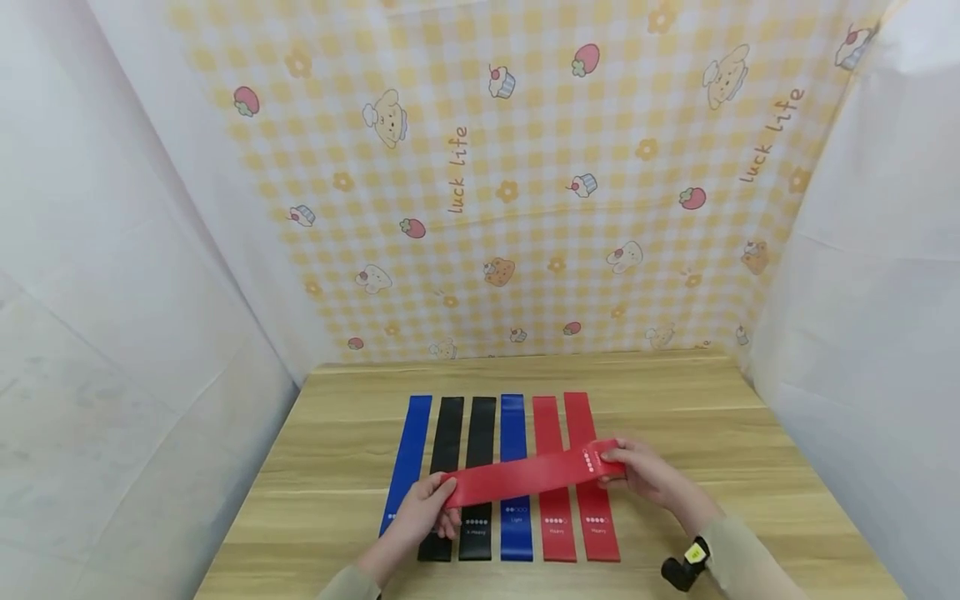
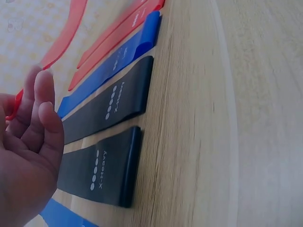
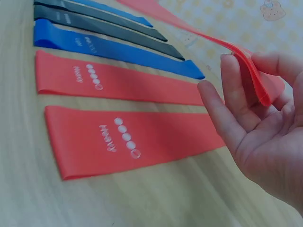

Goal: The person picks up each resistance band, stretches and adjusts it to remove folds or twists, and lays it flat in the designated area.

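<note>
A red resistance band [image 1: 525, 478] is stretched out flat above the table, its right end a little higher. My left hand [image 1: 422, 510] pinches its left end between thumb and fingers. At the other end, beside a printed row of dots, my right hand [image 1: 651, 477] pinches the band, which shows as a folded loop [image 3: 265, 90] in the right wrist view. Under it lie a blue band [image 1: 514, 533], two black bands [image 1: 476, 546] [image 1: 444, 433] marked X-Heavy, and two red bands [image 1: 557, 542] [image 1: 600, 542] marked Heavy. Another blue band [image 1: 411, 450] lies at the far left, partly behind my left hand.
The bands lie side by side on a wood-grain table [image 1: 315, 467]. A yellow checked cloth [image 1: 510, 233] with cartoon prints hangs behind it. White sheets [image 1: 862, 292] enclose both sides. A black device with a yellow label [image 1: 696, 553] is strapped on my right wrist.
</note>
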{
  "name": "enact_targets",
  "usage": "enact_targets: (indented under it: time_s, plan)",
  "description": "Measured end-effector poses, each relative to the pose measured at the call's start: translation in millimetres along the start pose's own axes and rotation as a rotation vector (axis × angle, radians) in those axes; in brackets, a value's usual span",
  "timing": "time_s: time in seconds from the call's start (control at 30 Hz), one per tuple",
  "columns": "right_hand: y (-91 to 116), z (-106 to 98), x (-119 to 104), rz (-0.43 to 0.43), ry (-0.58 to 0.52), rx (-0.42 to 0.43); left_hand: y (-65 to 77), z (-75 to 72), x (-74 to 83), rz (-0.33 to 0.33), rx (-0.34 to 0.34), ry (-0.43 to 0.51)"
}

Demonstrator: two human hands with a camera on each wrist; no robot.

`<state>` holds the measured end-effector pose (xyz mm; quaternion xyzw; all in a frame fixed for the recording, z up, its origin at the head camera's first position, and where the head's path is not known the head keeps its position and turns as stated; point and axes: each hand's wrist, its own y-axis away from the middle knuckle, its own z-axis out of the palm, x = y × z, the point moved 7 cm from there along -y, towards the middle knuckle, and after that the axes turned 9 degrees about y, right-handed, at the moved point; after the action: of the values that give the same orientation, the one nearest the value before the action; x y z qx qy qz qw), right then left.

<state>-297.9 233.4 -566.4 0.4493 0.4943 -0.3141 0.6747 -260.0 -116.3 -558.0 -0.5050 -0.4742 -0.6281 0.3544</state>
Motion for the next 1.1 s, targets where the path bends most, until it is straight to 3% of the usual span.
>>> enact_targets:
  time_s: [0.47, 0.8, 1.03, 1.1]
  plan:
    - [5.2, -5.5, 1.4, -0.025, 0.164, -0.005, -7.6, -2.1, -0.4, -0.05, -0.016, 0.018]
    - [4.2, -12.2, -6.1, 0.008, 0.273, -0.023, -13.2, -4.4, -1.6, -0.079, -0.024, -0.043]
    - [6.2, -17.3, -8.8, 0.032, 0.319, -0.023, -21.4, -10.0, 3.1, -0.031, 0.008, -0.06]
    - [6.6, -17.7, -8.9, 0.038, 0.323, -0.023, -20.3, -8.7, 13.0, -0.02, 0.017, -0.052]
